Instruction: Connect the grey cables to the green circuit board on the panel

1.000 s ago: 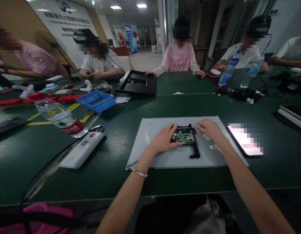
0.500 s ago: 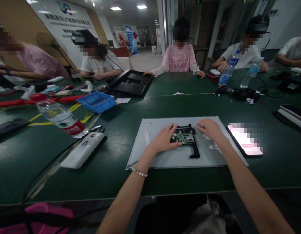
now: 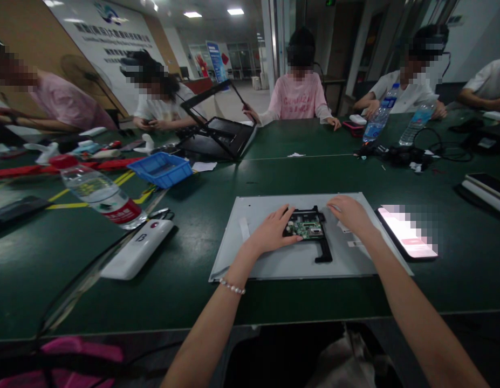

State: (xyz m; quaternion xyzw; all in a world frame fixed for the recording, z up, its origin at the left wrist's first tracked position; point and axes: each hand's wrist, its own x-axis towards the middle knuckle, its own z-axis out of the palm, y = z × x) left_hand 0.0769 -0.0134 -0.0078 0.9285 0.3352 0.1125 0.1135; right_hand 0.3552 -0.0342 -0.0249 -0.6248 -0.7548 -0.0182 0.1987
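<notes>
A green circuit board [image 3: 310, 229] in a black plastic bracket [image 3: 324, 250] lies on a pale grey flat panel [image 3: 233, 253]. My left hand [image 3: 269, 230] holds the board's left side, with the thumb along the near edge and the fingers at the far left corner. Just right of the bracket, my right hand [image 3: 349, 214] is closed in a pinch above the panel. Whatever is between its fingertips is too small to make out. White strips and labels show on the panel, one of them [image 3: 355, 244] beneath my right wrist.
A lit phone [image 3: 407, 233] lies right of the panel. To the left are a white power bank [image 3: 138, 249], a water bottle [image 3: 102, 194], cables and a blue tray [image 3: 163, 168]. Across the table [image 3: 274, 175] several people sit; one lifts a black frame [image 3: 209, 94].
Across the table, a person in pink has raised a thin black frame off the black casing. My left hand stays put on the board; my right fingertips have shifted only slightly.
</notes>
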